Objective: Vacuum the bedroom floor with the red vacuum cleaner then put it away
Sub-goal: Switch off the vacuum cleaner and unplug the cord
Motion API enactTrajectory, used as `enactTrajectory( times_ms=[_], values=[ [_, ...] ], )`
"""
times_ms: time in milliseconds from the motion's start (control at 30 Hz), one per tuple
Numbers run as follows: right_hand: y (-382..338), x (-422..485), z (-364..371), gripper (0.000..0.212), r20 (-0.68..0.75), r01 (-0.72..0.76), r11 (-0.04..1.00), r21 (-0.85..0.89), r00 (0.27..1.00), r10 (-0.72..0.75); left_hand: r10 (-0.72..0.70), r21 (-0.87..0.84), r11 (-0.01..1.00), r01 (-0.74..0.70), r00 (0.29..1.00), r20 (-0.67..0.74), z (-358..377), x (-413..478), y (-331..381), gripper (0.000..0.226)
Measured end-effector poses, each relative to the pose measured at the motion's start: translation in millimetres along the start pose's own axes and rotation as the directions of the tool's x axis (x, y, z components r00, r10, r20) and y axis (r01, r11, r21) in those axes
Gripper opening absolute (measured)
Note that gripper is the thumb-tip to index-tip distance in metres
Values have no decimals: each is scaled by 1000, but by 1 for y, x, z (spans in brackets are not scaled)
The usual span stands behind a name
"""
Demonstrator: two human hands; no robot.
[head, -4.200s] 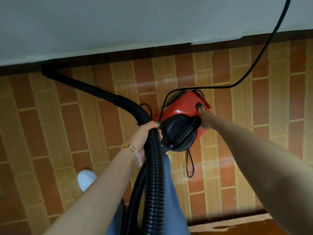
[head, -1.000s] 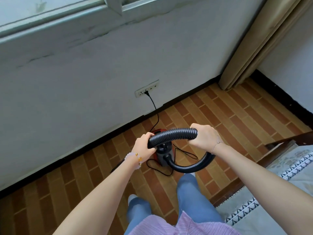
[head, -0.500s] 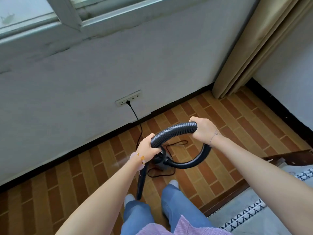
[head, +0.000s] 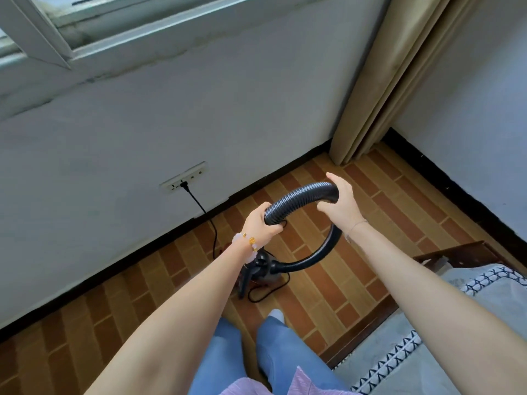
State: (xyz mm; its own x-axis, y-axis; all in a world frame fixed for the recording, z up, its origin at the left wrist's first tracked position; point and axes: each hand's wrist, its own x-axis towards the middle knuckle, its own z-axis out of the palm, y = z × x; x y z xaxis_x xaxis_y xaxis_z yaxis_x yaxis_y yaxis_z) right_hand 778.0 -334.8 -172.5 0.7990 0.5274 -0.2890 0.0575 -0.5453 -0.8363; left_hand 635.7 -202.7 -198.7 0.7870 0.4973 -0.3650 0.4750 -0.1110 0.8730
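Ribbed glossy plastic hose [head: 299, 196]; glossy floor tiles [head: 370, 212].

Below a pale window frame [head: 171, 24], a stained white wall [head: 228, 109] drops to black skirting [head: 114, 268] and a brick-patterned floor [head: 399, 201], with a beige curtain [head: 379, 81] in the corner and a patterned bed [head: 427, 366] at right.

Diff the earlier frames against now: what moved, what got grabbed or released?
The right hand left the vacuum switch and took the hose, arching it up; its grip now looks looser, thumb raised. The person stood up, so the view rose. Unchanged: left hand grips the hose, cord plugged into the wall outlet, vacuum on the floor.
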Motion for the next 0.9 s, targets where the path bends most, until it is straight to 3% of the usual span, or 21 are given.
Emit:
enactTrajectory(
  times_ms=[100,167,233,300,367,467,567,667,800,900],
  values=[
    [1,-11,11,55,-69,-190,861,472,966,250,-1,16,1000,0,1000,31,-2,15,5,22],
    [-1,-11,20,41,68,-316,655,686,925,374,-10,35,999,7,997,76,0,21,5,21],
    [-6,-9,31,27,218,-401,484,778,895,390,-22,51,999,17,994,111,3,24,5,21],
    [-11,-7,44,24,297,-438,425,792,885,358,-25,76,997,15,990,139,6,28,3,24],
    [-11,-2,58,26,288,-433,420,798,885,365,-25,98,995,8,985,168,6,34,1,32],
    [-7,9,71,40,147,-379,453,807,871,468,-31,88,996,13,978,206,-8,43,-12,48],
    [-4,20,79,33,84,-384,460,801,832,549,-66,61,997,53,969,239,-35,47,-34,55],
    [-11,31,89,23,35,-399,489,776,801,597,-140,58,990,132,975,173,-73,56,-63,47],
    [-24,61,107,38,-64,-359,514,779,770,635,-235,-9,972,236,971,29,-128,74,-100,32],
    [-36,86,111,36,-169,-333,545,769,717,677,-299,-54,953,298,954,-2,-164,87,-116,30]
  ],
)
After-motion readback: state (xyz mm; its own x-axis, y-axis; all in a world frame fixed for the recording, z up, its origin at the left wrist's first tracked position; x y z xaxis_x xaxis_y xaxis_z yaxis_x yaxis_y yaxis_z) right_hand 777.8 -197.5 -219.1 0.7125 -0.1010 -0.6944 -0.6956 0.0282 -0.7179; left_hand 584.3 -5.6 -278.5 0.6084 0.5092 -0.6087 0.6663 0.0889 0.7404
